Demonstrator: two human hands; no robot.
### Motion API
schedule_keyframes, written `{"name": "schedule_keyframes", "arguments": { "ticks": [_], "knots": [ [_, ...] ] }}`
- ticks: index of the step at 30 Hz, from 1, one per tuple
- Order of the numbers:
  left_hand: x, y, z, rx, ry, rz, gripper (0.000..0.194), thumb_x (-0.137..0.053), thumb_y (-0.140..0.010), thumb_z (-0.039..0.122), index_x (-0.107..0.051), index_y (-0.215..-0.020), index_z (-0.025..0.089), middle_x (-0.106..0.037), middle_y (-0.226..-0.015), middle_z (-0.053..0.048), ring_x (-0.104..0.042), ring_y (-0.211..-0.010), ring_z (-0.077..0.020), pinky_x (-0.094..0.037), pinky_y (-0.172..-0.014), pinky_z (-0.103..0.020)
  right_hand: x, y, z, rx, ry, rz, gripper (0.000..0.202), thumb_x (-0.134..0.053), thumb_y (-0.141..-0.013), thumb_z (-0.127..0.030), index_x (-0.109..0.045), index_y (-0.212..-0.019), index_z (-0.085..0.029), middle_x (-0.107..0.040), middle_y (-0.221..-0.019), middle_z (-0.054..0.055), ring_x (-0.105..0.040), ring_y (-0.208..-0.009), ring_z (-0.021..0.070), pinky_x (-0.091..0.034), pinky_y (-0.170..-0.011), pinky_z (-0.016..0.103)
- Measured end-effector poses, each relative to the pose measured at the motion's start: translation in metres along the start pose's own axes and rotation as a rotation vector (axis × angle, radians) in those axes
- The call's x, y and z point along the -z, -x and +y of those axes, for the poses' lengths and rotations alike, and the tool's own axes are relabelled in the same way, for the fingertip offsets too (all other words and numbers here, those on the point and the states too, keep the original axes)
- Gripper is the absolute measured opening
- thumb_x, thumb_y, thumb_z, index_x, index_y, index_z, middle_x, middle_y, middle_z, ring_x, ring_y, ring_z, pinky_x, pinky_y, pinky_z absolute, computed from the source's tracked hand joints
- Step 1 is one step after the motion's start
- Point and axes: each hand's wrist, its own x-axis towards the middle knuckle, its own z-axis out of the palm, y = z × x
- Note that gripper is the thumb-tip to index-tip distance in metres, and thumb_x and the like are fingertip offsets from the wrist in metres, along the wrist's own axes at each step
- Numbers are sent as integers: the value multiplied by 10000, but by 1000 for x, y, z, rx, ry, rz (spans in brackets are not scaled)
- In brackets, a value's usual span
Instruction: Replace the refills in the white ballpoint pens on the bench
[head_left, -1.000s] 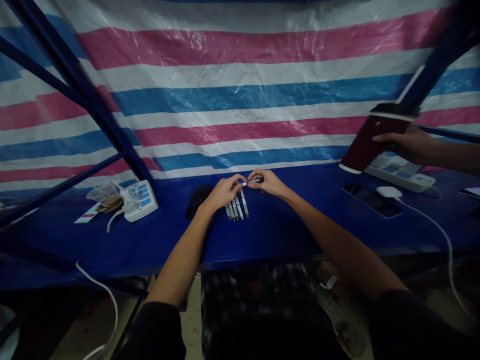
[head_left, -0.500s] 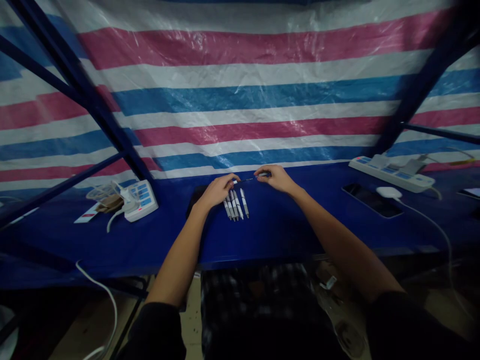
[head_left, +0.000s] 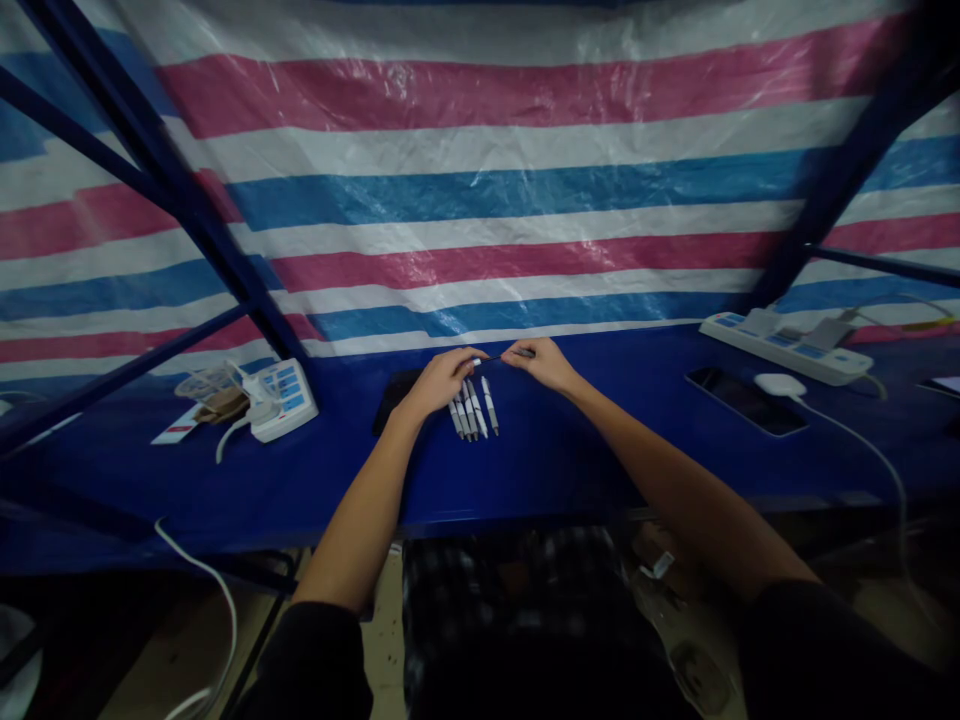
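Note:
Near the back of the blue table (head_left: 555, 470), my left hand (head_left: 441, 380) pinches a white pen barrel (head_left: 477, 361), only its end showing past the fingers. From it a thin dark refill (head_left: 493, 358) reaches across to my right hand (head_left: 546, 363). Those fingers are closed on a grey pen part (head_left: 526, 353) at the refill's other end; how far the refill sits inside it is hidden. Just below my left hand lie several white-and-grey pens (head_left: 468, 412) side by side, with one pen (head_left: 490, 406) slightly apart on their right.
A dark flat object (head_left: 393, 395) lies partly under my left wrist. At left stands a power strip (head_left: 283, 400) with a plug and cable. To the right are a phone (head_left: 744, 401), a white charger (head_left: 780, 385) and another power strip (head_left: 787, 347). Striped sheeting (head_left: 487, 220) hangs behind.
My right hand has moved left, nearer my left hand, with the grey pen part. Less of the refill shows between the hands. The pens on the table have stayed put.

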Motion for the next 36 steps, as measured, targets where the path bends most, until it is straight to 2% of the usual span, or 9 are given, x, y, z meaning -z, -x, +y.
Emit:
{"name": "schedule_keyframes", "arguments": {
  "ticks": [5, 8, 13, 15, 18, 23, 25, 29, 36],
  "knots": [
    [-2, -2, -2, -3, 54, -13, 311, -528, -980, 214, -723, -1218, 262, -743, -1167, -62, -678, -1042, -222, -496, -959, -381, 3, 1, -5, -15, 27, -7, 228, -716, -834, -409, -801, -803, -199, -785, -867, 73, -692, -858, 243, -479, -828, 358],
    [0, -4, -7, 74, 161, 89, 289, -617, -940, 257, -735, -1203, 236, -747, -1163, -83, -686, -1050, -235, -500, -977, -394, 13, -1, -6, -70, -47, 32, 247, -741, -810, -428, -798, -752, -195, -750, -769, 59, -656, -773, 214, -464, -760, 332],
    [13, -6, -14, 284, 628, 357, 328, -742, -859, 330, -741, -1145, 169, -773, -1067, -117, -703, -1076, -267, -510, -1008, -425, 33, 0, -2, -265, -344, 126, 367, -781, -773, -511, -797, -790, -145, -473, -502, -21, -373, -499, 111, -292, -516, 284],
    [18, -6, -13, 345, 831, 387, 366, -755, -853, 339, -720, -1178, 173, -758, -1147, -124, -699, -1113, -271, -528, -1001, -430, 35, 2, -2, -302, -463, 135, 370, -807, -755, -500, -784, -785, -131, -427, -501, -35, -304, -485, 91, -253, -496, 278],
    [22, -5, -11, 379, 962, 365, 335, -721, -888, 314, -701, -1199, 190, -719, -1259, -130, -690, -1156, -271, -540, -1003, -446, 33, 3, -2, -332, -544, 108, 370, -828, -738, -491, -773, -774, -127, -398, -507, -45, -267, -483, 81, -241, -484, 272],
    [19, -5, -15, 363, 881, 307, 326, -645, -943, 321, -679, -1244, 200, -707, -1286, -143, -691, -1159, -277, -557, -969, -448, 30, 3, -1, -310, -504, 86, 373, -809, -754, -514, -777, -784, -144, -416, -496, -40, -294, -478, 92, -273, -479, 272],
    [15, -6, -19, 335, 743, 316, 363, -666, -920, 361, -682, -1234, 177, -739, -1199, -145, -703, -1113, -271, -558, -947, -434, 29, 3, -1, -266, -428, 95, 378, -793, -763, -533, -784, -790, -156, -466, -500, -24, -334, -480, 105, -300, -488, 282],
    [7, -8, -21, 233, 422, 313, 333, -765, -813, 363, -741, -1064, 146, -771, -1053, -121, -713, -999, -250, -529, -966, -417, 28, 4, -6, -154, -274, 112, 389, -772, -768, -554, -804, -794, -167, -558, -529, 1, -408, -500, 128, -334, -524, 299],
    [6, -8, -12, 129, 285, 239, 242, -742, -818, 277, -761, -1037, 176, -761, -1134, -103, -691, -1065, -235, -500, -1008, -403, 28, 5, -10, -93, -116, 81, 401, -737, -794, -538, -809, -809, -144, -682, -651, 57, -605, -688, 202, -424, -658, 323]
  ]
}}
